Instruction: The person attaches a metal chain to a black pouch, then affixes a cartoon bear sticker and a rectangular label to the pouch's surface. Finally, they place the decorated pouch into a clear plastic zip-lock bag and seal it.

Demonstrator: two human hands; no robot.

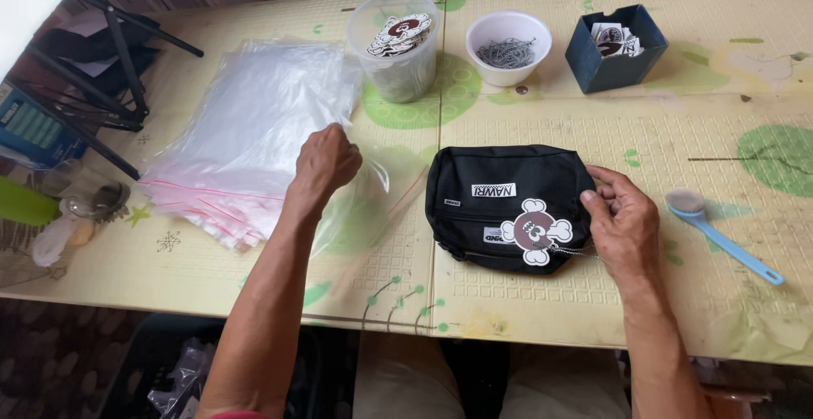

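A black fabric pouch lies at the centre of the frame on a pale yellow table with an embossed grid texture and green leaf prints. A die-cut white and brown tag on a thin ball chain rests on its front. The right hand closes on the pouch's right edge, fingers curled around it. The left hand, left of centre, pinches the top clear bag, lifted off a glossy stack of bags with pink zip strips. Along the top of the frame stand 3 containers: a clear round tub of tags, a white bowl of metal chains, and a square dark blue box. A light blue brush lies at right. Dark clutter fills the upper left.
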